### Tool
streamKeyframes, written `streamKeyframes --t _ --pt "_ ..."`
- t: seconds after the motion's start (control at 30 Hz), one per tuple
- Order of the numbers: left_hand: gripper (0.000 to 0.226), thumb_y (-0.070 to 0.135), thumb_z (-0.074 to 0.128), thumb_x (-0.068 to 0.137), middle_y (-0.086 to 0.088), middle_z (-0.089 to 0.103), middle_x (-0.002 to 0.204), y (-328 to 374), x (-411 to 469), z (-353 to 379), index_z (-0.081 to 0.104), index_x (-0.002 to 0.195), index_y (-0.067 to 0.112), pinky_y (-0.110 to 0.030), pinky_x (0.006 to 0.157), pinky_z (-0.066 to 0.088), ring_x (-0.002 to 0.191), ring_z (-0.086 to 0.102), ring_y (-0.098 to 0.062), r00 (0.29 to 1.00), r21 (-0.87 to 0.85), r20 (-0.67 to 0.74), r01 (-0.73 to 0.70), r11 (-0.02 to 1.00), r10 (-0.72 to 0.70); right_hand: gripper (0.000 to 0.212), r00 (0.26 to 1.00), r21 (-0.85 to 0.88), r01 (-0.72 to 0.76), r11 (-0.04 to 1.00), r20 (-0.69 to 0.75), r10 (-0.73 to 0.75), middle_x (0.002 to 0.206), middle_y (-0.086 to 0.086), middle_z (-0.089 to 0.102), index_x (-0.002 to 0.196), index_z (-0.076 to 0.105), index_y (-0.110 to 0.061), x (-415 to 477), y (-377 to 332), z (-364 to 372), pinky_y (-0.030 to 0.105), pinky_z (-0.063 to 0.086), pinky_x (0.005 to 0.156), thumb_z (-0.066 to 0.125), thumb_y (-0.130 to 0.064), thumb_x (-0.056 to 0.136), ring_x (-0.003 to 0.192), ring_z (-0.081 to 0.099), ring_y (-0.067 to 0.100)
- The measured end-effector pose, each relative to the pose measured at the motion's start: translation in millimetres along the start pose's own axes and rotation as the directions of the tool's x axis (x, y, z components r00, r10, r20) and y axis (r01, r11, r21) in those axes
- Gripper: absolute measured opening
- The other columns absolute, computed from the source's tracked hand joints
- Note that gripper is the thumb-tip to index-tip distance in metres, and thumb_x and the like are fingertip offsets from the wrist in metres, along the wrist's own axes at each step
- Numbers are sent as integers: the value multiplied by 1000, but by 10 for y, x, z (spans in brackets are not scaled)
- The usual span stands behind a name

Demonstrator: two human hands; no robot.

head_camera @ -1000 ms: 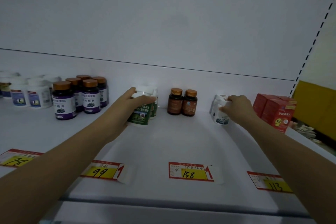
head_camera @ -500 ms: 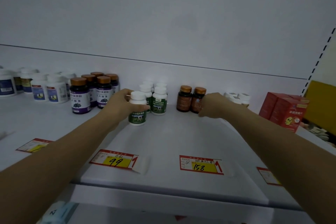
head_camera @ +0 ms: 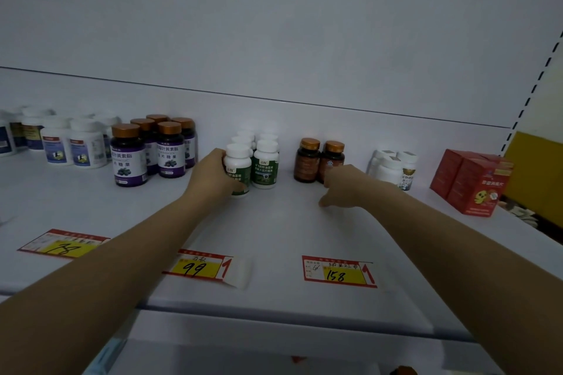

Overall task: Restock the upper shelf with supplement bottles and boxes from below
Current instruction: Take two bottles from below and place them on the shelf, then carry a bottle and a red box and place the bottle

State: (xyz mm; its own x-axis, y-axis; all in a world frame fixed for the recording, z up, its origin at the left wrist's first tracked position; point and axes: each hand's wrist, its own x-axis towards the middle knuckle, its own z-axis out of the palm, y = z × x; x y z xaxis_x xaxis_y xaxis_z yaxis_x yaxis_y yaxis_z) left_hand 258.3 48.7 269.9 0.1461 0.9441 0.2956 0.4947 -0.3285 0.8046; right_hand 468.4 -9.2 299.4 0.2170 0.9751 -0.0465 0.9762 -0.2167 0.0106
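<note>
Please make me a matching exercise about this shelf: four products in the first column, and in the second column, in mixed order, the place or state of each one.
Column one:
1. front green-label bottle
2. brown bottles
3. red boxes
4. purple-label bottles

Column two:
a. at the right end of the shelf
b. standing left of the green-label bottle
c. gripped by the left hand
d. just behind the right hand

Pairs: 1-c; 2-d; 3-a; 4-b.
</note>
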Motion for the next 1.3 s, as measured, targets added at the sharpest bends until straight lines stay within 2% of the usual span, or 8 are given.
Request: streamKeyframes --t 0.2,0.33,0.53,0.7,0.9,1.1,1.17,1.3 --pt "61 7 78 70 -14 58 120 33 42 -12 49 123 4 -35 84 45 101 54 -27 998 87 40 46 995 -49 47 1000 5 4 1000 11 -4 126 12 58 130 53 -5 -31 -26 -9 25 43 89 58 -31 91 114 56 24" --pt "60 14 78 72 -17 57 121 109 -14 -52 47 122 2 -35 84 47 107 56 -31 990 272 83 88 958 -114 50 1000 -14 19 1000 11 -18 127 12 58 130 52 -3 -105 -58 -58 26 44 91 58 -33 91 115 56 24" --pt "35 23 63 86 -8 52 94 352 -335 -252 56 113 2 -26 66 41 85 49 -20 953 651 244 -25 759 -178 53 997 -52 81 995 12 -81 127 12 58 130 53 -3 -307 -136 -150 27 44 94 58 -37 90 116 55 24" --pt "37 27 57 90 -12 57 120 489 -656 -442 53 119 4 -29 81 44 105 55 -26 942 769 306 -160 619 -136 54 992 -32 122 992 -41 -123 128 11 57 130 54 -6 -640 -258 -227 29 44 93 61 -39 88 116 53 25" --pt "43 31 56 91 -12 58 126 670 -1222 -581 54 126 6 -34 91 46 113 55 -28 930 769 366 -292 569 -17 51 986 -49 132 990 -97 -136 128 13 57 128 54 -2 -1405 -354 -190 32 44 95 62 -34 89 116 53 27" --pt "37 31 55 90 -13 61 115 667 -2010 -531 58 118 7 -36 86 47 105 55 -29 867 581 366 -496 646 337 42 984 -56 62 997 -161 -70 119 13 63 120 61 -3 -2310 -380 -41 35 49 92 60 -33 89 110 57 28" --pt "39 33 54 90 -11 58 118 630 -2322 -473 55 123 12 -37 89 46 109 51 -28 851 520 389 -519 679 353 40 991 -45 29 999 -132 -35 117 14 64 118 61 -3 -2589 -380 81 36 50 92 60 -30 89 107 58 28" --pt "41 32 55 89 -10 56 121 407 -2825 -307 54 125 12 -36 91 46 109 52 -28 834 496 499 -498 711 237 38 998 6 -34 999 -48 34 119 14 61 120 59 -3 -3055 -326 349 36 49 92 60 -25 89 110 56 29"
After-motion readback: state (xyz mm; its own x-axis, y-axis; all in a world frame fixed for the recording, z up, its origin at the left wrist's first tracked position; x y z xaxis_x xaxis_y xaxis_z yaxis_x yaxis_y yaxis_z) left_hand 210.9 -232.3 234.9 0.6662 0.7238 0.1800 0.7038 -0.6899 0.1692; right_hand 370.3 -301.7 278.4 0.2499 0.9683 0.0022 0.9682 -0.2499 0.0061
